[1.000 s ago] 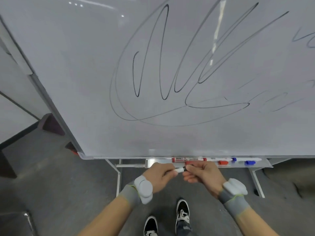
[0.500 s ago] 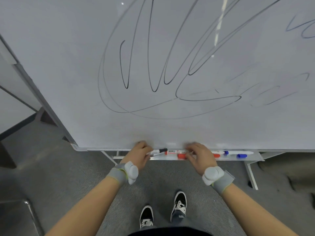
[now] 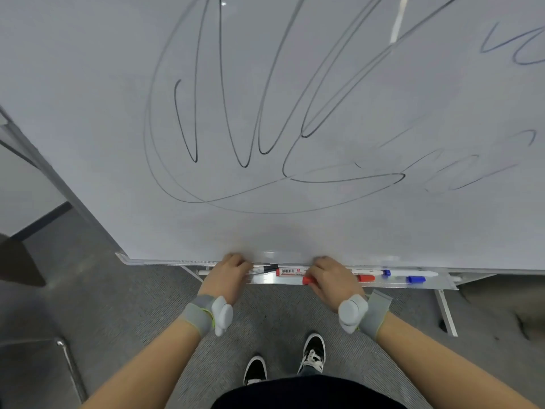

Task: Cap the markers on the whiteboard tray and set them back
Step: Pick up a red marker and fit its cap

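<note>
A metal tray [image 3: 265,279] runs along the whiteboard's bottom edge. My left hand [image 3: 228,276] rests on the tray's left part, its fingers closed on the white barrel of a black-capped marker [image 3: 265,269] lying in the tray. To its right lies an uncapped red marker [image 3: 290,272]; my right hand [image 3: 330,280] covers its right end. A loose red cap [image 3: 307,280] pokes out at that hand's thumb, pinched there. Further right are a second red cap [image 3: 366,278], an uncapped blue marker [image 3: 410,273] and a loose blue cap [image 3: 415,279].
The whiteboard [image 3: 265,84] with black scribbles fills the upper view. Its stand's legs [image 3: 446,314] drop to the grey carpet on either side. My shoes [image 3: 312,352] stand just below the tray. A metal chair leg [image 3: 69,361] is at the lower left.
My hands, which held the black marker and its cap together in front of the tray, have separated. The left brought the capped marker down to the tray; the right went to the red cap.
</note>
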